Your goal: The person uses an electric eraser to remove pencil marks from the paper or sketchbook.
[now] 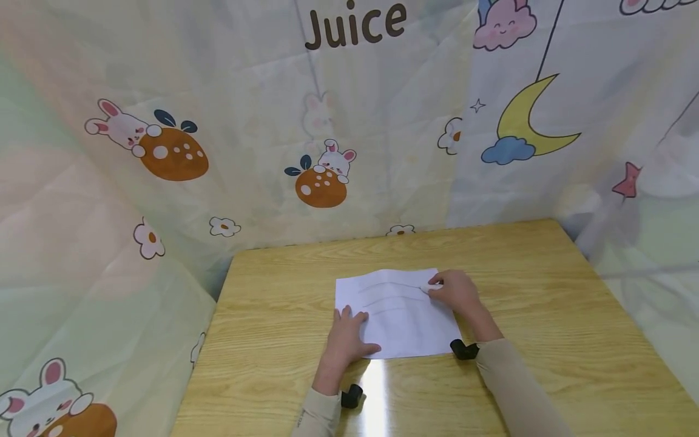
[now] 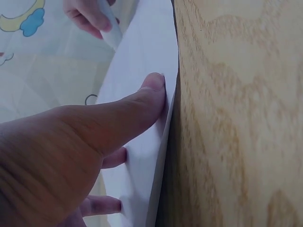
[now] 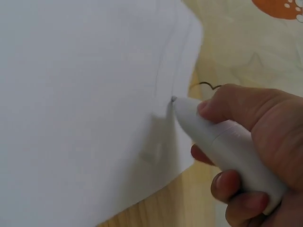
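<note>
Drawing lines across a held sheet

Mid-stroke: right hand curls round a white plastic pen, tip touching the white paper sheet at the light wooden table's middle. Left hand, fingers flat, presses its near-left corner. Continuing seemingly demands steady pressure.

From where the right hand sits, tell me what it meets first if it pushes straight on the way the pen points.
The right hand holds the white pen, whose tip is already at the paper; the paper comes first.
</note>
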The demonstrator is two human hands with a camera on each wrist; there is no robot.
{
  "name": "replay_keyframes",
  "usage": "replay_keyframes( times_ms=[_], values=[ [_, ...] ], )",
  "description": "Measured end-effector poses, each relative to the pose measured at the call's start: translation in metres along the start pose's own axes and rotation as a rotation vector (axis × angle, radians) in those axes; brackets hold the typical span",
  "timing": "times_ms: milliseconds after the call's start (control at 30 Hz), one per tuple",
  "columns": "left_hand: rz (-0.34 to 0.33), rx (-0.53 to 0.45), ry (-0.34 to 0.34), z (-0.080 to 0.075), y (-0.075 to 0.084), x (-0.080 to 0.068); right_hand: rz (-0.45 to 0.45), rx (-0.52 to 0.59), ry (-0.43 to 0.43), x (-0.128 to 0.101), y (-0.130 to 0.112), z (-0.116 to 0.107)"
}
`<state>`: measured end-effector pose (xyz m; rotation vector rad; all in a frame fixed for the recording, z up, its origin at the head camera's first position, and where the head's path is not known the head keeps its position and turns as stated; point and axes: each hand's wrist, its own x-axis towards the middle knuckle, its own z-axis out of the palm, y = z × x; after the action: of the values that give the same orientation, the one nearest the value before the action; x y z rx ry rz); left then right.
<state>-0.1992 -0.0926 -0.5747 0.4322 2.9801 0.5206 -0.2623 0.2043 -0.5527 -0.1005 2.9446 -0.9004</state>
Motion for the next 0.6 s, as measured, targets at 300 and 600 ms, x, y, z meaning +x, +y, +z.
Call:
replay_keyframes(
  times_ms=[300, 600],
  values=[
    [-0.002, -0.008, 0.0, -0.003, 0.002, -0.001, 0.053, 0.015, 0.039, -0.014, 0.009, -0.006],
    [-0.01, -0.004, -0.039, -0.004, 0.004, -0.002, -0.024, 0.049, -0.009, -0.004, 0.011, -0.002]
  ],
)
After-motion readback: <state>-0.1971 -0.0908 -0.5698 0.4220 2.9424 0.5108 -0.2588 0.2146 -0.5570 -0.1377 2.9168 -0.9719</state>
